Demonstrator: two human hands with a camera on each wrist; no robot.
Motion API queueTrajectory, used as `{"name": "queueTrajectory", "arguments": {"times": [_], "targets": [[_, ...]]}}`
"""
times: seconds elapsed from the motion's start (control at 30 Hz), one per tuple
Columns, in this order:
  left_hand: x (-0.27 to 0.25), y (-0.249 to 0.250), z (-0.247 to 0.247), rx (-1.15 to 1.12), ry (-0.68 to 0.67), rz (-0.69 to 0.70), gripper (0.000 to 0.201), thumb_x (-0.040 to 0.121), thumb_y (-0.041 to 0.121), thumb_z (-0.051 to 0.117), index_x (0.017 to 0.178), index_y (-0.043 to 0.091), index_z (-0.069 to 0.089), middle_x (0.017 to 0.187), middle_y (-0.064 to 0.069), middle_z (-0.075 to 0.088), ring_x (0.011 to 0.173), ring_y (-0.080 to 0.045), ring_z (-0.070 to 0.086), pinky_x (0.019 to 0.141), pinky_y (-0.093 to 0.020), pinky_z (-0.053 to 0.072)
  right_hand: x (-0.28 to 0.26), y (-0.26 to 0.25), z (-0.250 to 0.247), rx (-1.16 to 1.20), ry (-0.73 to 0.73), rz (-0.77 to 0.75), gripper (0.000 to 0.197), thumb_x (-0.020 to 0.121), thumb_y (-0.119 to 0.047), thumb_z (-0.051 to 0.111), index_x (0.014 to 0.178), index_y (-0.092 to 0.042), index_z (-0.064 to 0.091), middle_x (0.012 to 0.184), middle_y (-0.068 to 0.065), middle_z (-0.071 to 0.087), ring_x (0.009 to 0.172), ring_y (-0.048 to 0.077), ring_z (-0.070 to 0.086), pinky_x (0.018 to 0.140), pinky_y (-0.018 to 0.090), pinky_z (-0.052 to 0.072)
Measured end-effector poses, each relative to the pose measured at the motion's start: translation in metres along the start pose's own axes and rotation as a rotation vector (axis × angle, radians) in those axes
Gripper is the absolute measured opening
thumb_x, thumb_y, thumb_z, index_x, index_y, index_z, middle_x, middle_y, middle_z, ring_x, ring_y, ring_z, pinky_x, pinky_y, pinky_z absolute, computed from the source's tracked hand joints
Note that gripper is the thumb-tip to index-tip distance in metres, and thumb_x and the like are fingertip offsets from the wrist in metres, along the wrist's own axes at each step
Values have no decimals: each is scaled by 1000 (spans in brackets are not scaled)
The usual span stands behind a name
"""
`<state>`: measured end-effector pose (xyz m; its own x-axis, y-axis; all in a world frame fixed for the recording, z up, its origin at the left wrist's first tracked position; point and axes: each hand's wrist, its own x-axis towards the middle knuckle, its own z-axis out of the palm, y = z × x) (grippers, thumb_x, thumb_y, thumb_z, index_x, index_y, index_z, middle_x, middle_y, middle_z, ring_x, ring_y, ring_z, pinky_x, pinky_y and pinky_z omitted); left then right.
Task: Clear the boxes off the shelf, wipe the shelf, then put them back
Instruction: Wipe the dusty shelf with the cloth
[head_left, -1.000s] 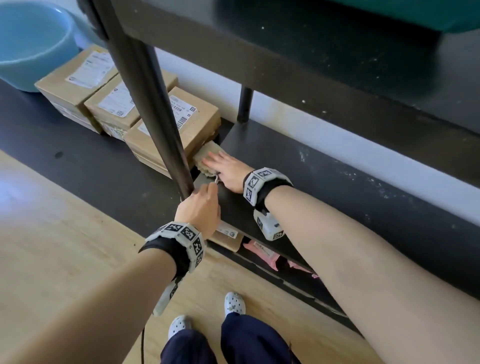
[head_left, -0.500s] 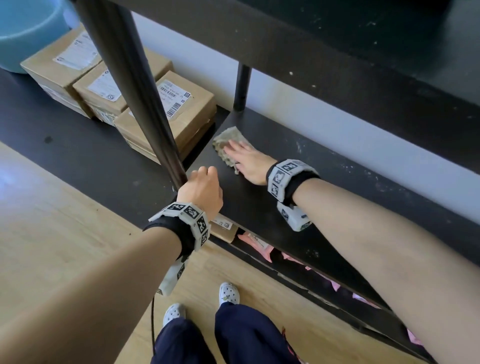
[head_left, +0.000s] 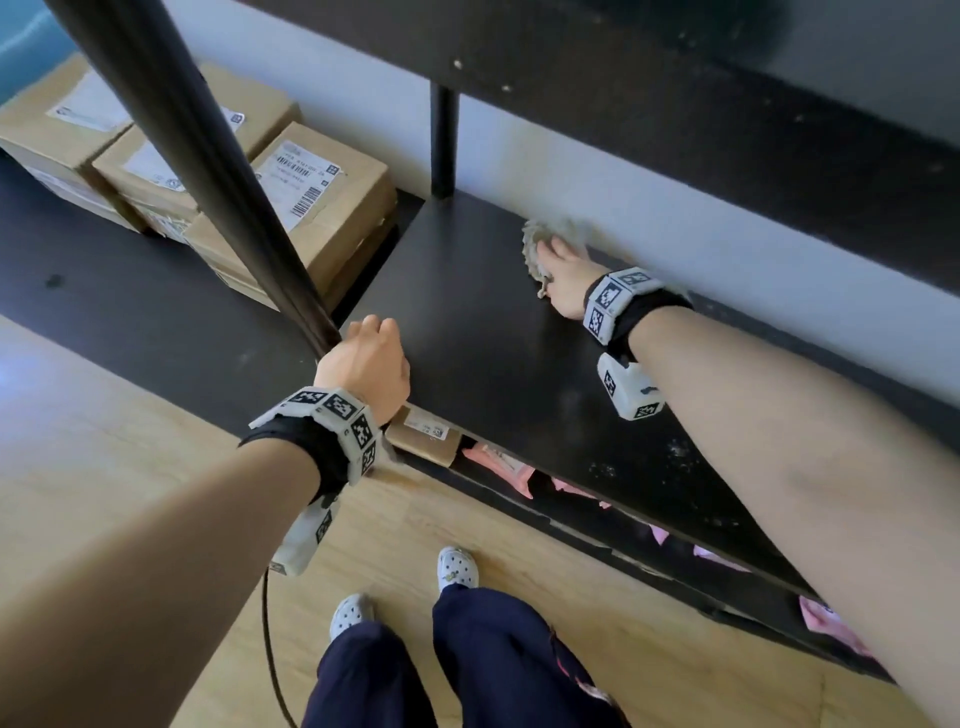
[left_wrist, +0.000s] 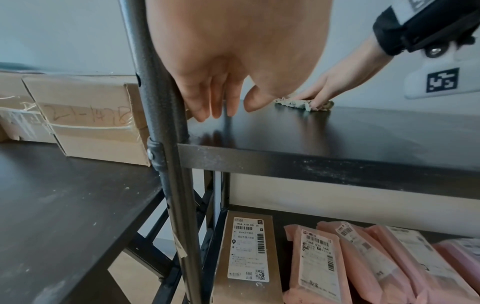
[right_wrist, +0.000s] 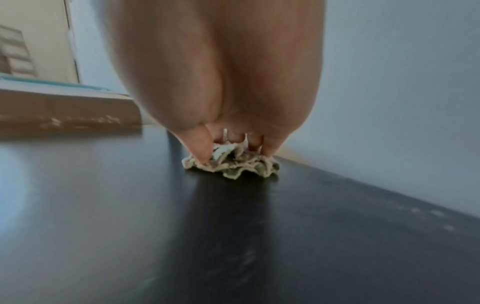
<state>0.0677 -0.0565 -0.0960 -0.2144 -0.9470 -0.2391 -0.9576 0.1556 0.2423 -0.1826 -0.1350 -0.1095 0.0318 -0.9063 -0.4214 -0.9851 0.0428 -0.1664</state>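
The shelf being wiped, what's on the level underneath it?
Under the shelf lie a cardboard box with a shipping label and a row of pink parcels beside it. The row runs out of frame to the right, so its far end can't be seen.

— Where is the cloth (head_left: 550, 241) found?
— It is pressed flat on the shelf (head_left: 498, 364) under the right hand (head_left: 563, 278), towards the back edge, just beside the wall (head_left: 675, 234).

— And the left hand (head_left: 371, 364)?
— It is held at the shelf's front left corner, against the upright post (head_left: 208, 171).

— Where are the boxes (head_left: 322, 208) placed?
— They are set on the counter (head_left: 156, 332) to the left of the shelf, side by side along the wall, behind the post.

— What is kept below?
— On the lower shelf (left_wrist: 291, 214), a flat box (left_wrist: 246, 257) is laid at the left end, with packets (left_wrist: 317, 265) lined up to its right.
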Motion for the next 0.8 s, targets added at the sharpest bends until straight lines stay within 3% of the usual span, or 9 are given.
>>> {"name": "queueTrajectory", "arguments": {"times": [0.13, 0.27, 0.37, 0.5, 0.6, 0.67, 0.73, 0.8], "targets": [[-5, 4, -1, 20, 0, 11, 20, 95, 19, 41, 102, 2, 50, 109, -14, 52, 100, -32, 53, 70, -39, 42, -15, -56, 24, -87, -82, -252, 67, 97, -11, 39, 153, -16, 3, 161, 9, -6, 149, 28, -3, 120, 35, -2], [-13, 2, 2, 74, -17, 27, 24, 95, 18, 41, 107, 2, 53, 114, -13, 54, 104, -32, 54, 72, -37, 41, -21, -114, 42, -49, -116, -394, 67, 95, -5, 35, 153, -20, 6, 162, 0, -4, 150, 22, -4, 122, 36, 3], [-19, -7, 5, 74, -55, 73, 27, 95, 20, 40, 112, 7, 56, 121, -8, 54, 111, -28, 52, 83, -41, 49, -8, -108, 36, 41, -85, -319, 62, 98, -14, 37, 153, -20, 7, 162, 0, -4, 150, 23, -5, 121, 33, 1], [-32, -20, 4, 71, -77, 110, 30, 95, 24, 38, 116, 15, 59, 124, -1, 55, 116, -23, 51, 88, -42, 51, -5, -48, 33, 100, -1, -81, 66, 98, -26, 42, 153, -15, 7, 162, 9, -1, 149, 27, -5, 122, 35, 3], [-45, -28, 4, 84, -85, 104, 30, 96, 23, 38, 115, 15, 59, 124, -1, 55, 117, -22, 50, 88, -42, 51, -38, -16, 38, 127, 43, 74, 66, 97, -22, 42, 152, -12, 8, 161, 10, 2, 149, 28, 0, 122, 37, 7], [-52, -33, 5, 93, -91, 98, 28, 95, 22, 40, 115, 15, 59, 125, -2, 55, 118, -23, 49, 88, -43, 52, -69, -22, 42, 152, 33, 146, 67, 97, -18, 41, 153, -12, 4, 162, 6, -4, 149, 24, -4, 121, 35, 3], [-57, -36, 6, 102, -100, 95, 28, 94, 20, 41, 116, 15, 58, 126, -2, 55, 119, -23, 48, 88, -41, 51, -93, -50, 52, 150, 3, 124, 68, 98, -16, 39, 153, -13, 0, 161, 4, -9, 149, 23, -7, 120, 34, 0], [-62, -37, 6, 104, -107, 97, 28, 93, 19, 43, 117, 14, 57, 126, -3, 55, 118, -24, 48, 87, -41, 51, -106, -88, 71, 111, -2, -21, 68, 95, -11, 38, 153, -13, 1, 162, 4, -8, 149, 25, -6, 123, 39, 2]]}}
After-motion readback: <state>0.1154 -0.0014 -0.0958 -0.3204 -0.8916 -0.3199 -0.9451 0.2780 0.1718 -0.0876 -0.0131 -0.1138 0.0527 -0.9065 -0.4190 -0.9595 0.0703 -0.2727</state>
